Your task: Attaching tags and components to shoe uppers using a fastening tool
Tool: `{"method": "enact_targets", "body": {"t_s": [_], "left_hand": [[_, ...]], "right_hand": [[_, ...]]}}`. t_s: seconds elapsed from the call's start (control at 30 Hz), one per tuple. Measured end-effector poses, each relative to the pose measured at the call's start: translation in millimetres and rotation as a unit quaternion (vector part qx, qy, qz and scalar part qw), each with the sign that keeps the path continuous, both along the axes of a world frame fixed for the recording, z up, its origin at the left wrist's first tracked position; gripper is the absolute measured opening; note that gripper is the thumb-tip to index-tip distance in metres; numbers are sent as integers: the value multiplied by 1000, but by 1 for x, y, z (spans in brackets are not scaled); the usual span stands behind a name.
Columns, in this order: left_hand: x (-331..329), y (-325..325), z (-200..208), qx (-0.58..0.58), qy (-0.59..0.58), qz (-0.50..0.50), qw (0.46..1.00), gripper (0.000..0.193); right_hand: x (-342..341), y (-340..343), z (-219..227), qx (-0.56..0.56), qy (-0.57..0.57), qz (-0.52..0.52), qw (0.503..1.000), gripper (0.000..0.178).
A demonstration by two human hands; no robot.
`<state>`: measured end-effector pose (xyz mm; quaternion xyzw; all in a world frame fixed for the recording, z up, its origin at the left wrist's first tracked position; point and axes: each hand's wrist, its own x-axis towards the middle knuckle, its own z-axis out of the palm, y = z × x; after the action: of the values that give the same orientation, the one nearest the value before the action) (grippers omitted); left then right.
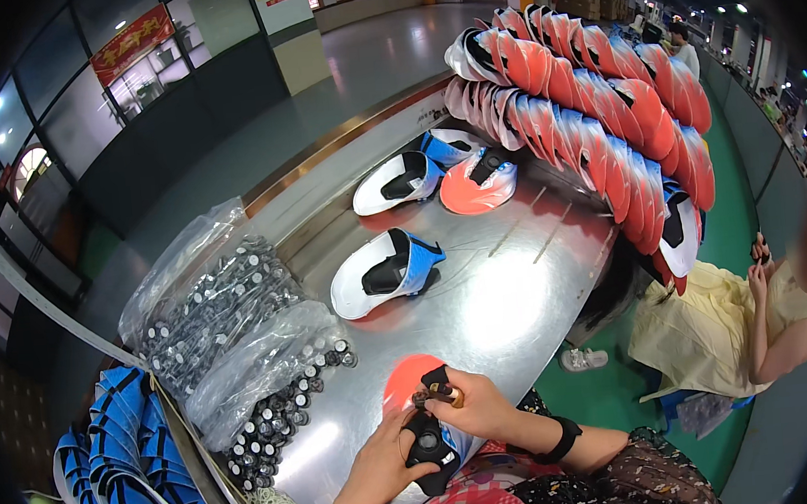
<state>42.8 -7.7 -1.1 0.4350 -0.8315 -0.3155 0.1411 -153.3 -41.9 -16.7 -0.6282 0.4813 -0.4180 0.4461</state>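
Observation:
Near the front of the metal table, my left hand [379,462] is closed on a visor cap [407,375] with a red brim. Its thumb and fingers press a black part with a round centre [427,445] on the cap. Just above that part, my right hand [480,407] is closed around a small black and brownish piece [445,389], whose kind I cannot make out. The fingertips of both hands nearly meet there. Farther up the table lie a white and blue visor [368,278], another white one [396,184] and a red one [477,186].
Long stacked rows of red, white and blue visors [591,109] fill the table's far right. Clear plastic bags [227,304] and many small black round parts [270,424] lie left. Blue visors [122,464] are stacked at lower left. A seated person [792,316] is at right.

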Motion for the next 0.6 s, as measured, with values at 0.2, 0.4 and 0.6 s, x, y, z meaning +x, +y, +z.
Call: {"method": "enact_targets", "body": {"t_s": [0.2, 0.4, 0.6], "left_hand": [[-2, 8, 13, -96, -122, -65, 986, 41], [-9, 23, -6, -80, -87, 6, 993, 28], [-7, 19, -41, -39, 25, 158, 986, 27]], "right_hand": [[-5, -1, -4, 56, 76, 36, 995, 22], [-7, 4, -2, 26, 60, 15, 998, 26], [-7, 7, 4, 6, 99, 46, 994, 24]]}}
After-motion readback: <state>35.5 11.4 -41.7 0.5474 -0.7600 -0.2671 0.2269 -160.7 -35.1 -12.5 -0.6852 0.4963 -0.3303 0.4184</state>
